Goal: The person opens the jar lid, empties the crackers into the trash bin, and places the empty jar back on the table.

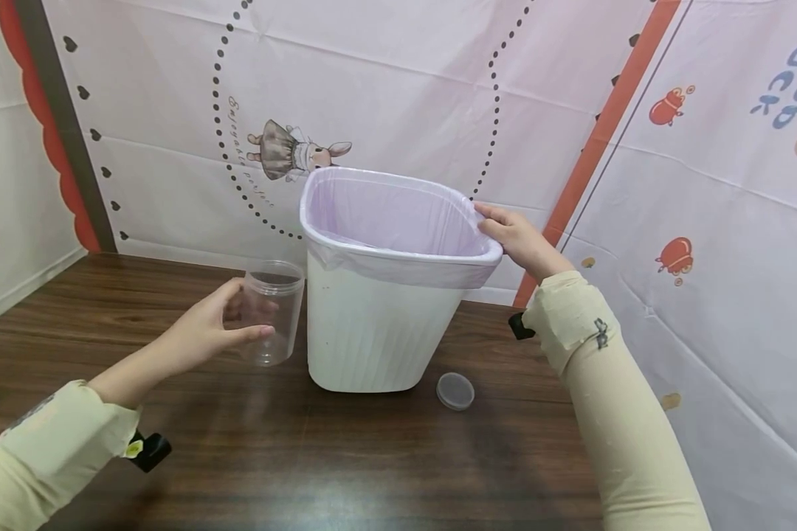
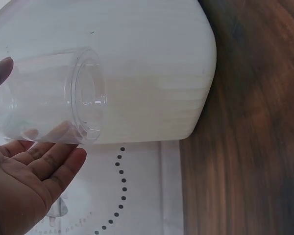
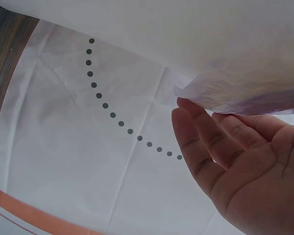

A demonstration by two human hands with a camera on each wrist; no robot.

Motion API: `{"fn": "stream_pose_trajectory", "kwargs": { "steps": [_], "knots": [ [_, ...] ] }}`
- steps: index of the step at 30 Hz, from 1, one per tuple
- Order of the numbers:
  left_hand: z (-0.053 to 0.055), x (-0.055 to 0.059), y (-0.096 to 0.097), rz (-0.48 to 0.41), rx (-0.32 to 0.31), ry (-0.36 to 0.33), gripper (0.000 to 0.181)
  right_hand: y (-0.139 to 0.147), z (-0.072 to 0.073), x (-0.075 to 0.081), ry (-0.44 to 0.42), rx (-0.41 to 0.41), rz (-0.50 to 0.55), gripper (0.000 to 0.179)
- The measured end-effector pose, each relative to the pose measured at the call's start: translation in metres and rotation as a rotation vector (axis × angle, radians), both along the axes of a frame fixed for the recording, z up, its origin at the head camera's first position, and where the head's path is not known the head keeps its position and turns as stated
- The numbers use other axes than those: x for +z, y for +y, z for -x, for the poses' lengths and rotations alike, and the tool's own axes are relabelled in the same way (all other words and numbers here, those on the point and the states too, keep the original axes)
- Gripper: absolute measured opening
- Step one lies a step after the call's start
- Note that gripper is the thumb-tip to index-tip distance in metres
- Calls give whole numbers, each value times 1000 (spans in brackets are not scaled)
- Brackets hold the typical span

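My left hand (image 1: 202,324) holds a clear plastic jar (image 1: 285,317) by its side, thumb in front and fingers behind. The jar is upright, its mouth open, just left of a white trash bin (image 1: 372,324). In the left wrist view the see-through jar (image 2: 44,98) overlaps the bin's wall. A pale purple trash bag (image 1: 392,214) lines the bin and folds down over its rim. At the right end of that rim my right hand (image 1: 514,236) grips the edge. The right wrist view has its fingers (image 3: 191,137) at the bag's folded edge.
A round clear lid (image 1: 454,391) lies on the dark wooden table (image 1: 345,464), right of the bin's base. Printed white cloth (image 1: 385,88) hangs close behind the bin, and more cloth (image 1: 737,243) stands along the right side.
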State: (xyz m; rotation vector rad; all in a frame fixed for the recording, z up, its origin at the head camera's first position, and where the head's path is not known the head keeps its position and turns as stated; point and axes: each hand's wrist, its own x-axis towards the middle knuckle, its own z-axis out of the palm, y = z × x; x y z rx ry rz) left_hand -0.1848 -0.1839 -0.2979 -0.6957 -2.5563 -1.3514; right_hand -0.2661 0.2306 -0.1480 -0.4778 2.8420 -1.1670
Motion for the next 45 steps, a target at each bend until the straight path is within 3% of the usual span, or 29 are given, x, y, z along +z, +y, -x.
{"fn": "stream_pose_trajectory", "kwargs": {
  "steps": [8,15,27,35,45],
  "knots": [
    [-2,-14,4,-29,-22,4,43,0,-1,1,5,-12,-4,52],
    [-4,-23,5,24,33,-12,57,1,-2,3,6,-16,-5,52],
    [-3,-36,11,-75,-41,-11,52,0,-1,2,8,-13,1,52],
    [-4,-52,13,-104,-80,29,51,-1,-1,1,7,-3,11,51],
    [-6,-68,16,-105,-96,-21,56,-1,1,1,-7,4,4,52]
  ]
}}
